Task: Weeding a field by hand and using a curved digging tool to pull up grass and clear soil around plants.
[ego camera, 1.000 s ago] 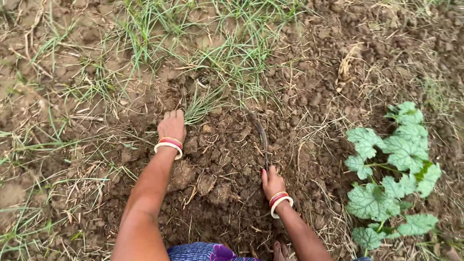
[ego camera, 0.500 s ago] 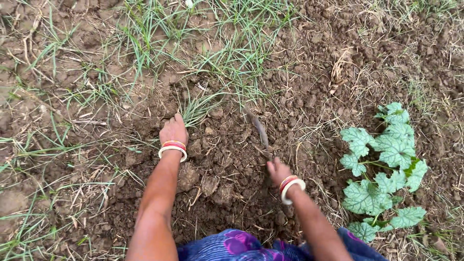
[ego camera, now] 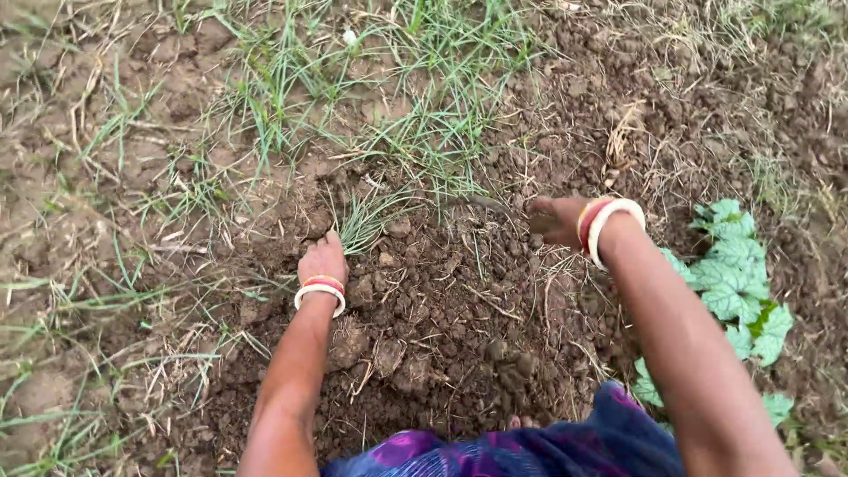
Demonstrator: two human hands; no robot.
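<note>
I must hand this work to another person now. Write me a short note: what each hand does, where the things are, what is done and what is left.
Left hand: pressed on the loosened soil, fingers beside a small grass tuft; it holds nothing that shows.
Right hand: closed on the handle of a thin dark tool that points toward the grass.
Things: a leafy green plant stands at the right, apart from both hands.
Done: the patch in front of the knees is broken into clods.
Left: thick grass grows beyond the dug patch, and the tuft by the left hand stands rooted.
</note>
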